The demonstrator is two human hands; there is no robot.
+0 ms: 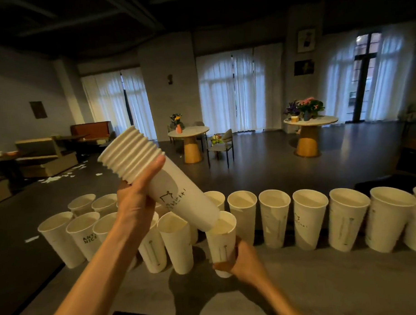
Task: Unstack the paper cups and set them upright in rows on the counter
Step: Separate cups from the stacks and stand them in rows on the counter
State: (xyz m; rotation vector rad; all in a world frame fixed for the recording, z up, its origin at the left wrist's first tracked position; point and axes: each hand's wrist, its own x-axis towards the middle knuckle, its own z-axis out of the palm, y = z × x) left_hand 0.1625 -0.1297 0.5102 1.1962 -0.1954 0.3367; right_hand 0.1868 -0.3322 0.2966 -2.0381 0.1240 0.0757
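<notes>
Head view: at frame centre the left hand [135,202] curls round a tilted stack of nested paper cups [155,173], rims pointing to the upper left and base down-right. Just below it the right hand [241,260] pinches a single paper cup [221,239] near its base, its mouth just under the stack's base. Two rows of upright cups [310,217] span the counter [324,283] across the middle of the frame. The cups look light, thin-walled and easy to crush or tip; a gentle grip low on the wall, where the cup is stiffest, seems best.
</notes>
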